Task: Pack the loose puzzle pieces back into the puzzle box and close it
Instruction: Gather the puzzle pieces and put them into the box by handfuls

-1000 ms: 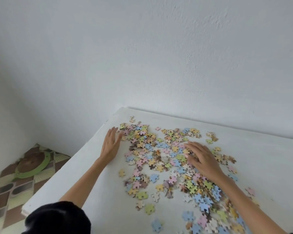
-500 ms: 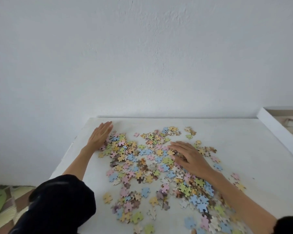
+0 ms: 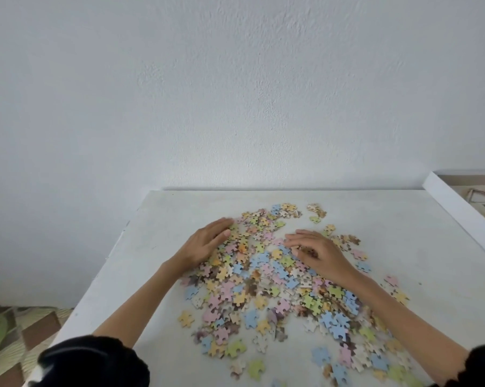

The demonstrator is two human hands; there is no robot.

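Loosely scattered, the pieces (image 3: 266, 277) lie in one wide, shallow spread across the middle and near right of the white surface (image 3: 420, 247). They are pastel blue, pink, yellow and green, with some brown and cream ones, and many overlap. A few strays sit apart at the far end and along the near edge.

Both hands rest palm down on the spread. The left hand (image 3: 205, 244) lies at its far left border, its fingers (image 3: 221, 227) straight and close together, flat on the pieces and released. The right hand (image 3: 321, 254) lies on the middle of the spread. Its fingers (image 3: 294, 238) are spread and slightly bent, the tips pressing on pieces; they are relaxed and not closed round any piece that I can make out. Black sleeves (image 3: 96, 361) show at the bottom corners.

At the right edge of the surface, well apart from the pieces, a box (image 3: 456, 205) with a low white wall stands open, cut off by the frame. Inside it shows a beige bottom with a thin brownish angular shape and some pale things; what they are I cannot tell.

Behind the surface rises a plain white wall (image 3: 235, 93), and at lower left is a floor (image 3: 18, 331) patterned in brown, cream and green.
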